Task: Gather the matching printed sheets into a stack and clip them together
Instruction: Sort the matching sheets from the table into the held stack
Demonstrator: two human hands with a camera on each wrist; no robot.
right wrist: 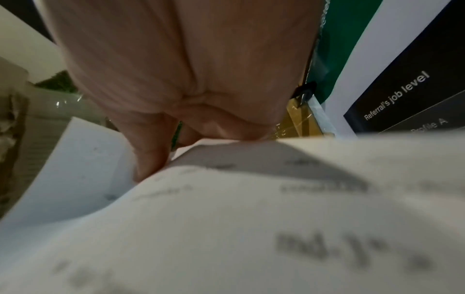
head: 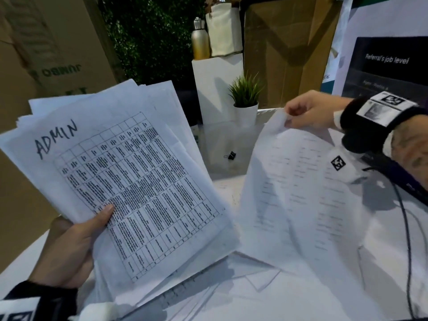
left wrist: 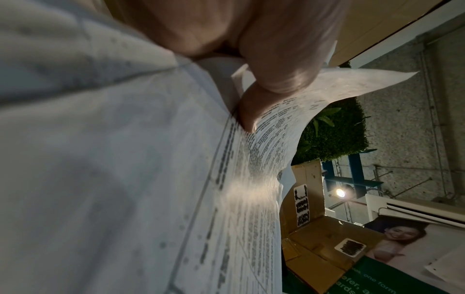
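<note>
My left hand point(head: 76, 242) grips a fanned stack of printed sheets point(head: 129, 181) at its lower left corner, thumb on top. The top sheet shows a dense table and the handwritten word ADMIN. In the left wrist view the thumb point(left wrist: 251, 111) presses on the stack point(left wrist: 125, 179). My right hand point(head: 310, 110) pinches the top corner of a single printed sheet point(head: 294, 200) and holds it up at the right. The right wrist view shows the fingers point(right wrist: 151, 151) on that sheet point(right wrist: 251, 228). A black binder clip point(head: 231, 155) lies on the table between the two hands, farther back.
More loose sheets point(head: 208, 293) lie on the white table under the held papers. A small potted plant point(head: 246, 100) stands behind the clip, beside a white pedestal point(head: 215, 89) with a metal bottle point(head: 200, 40). Cardboard boxes stand left and behind. A black cable point(head: 403, 216) runs at the right.
</note>
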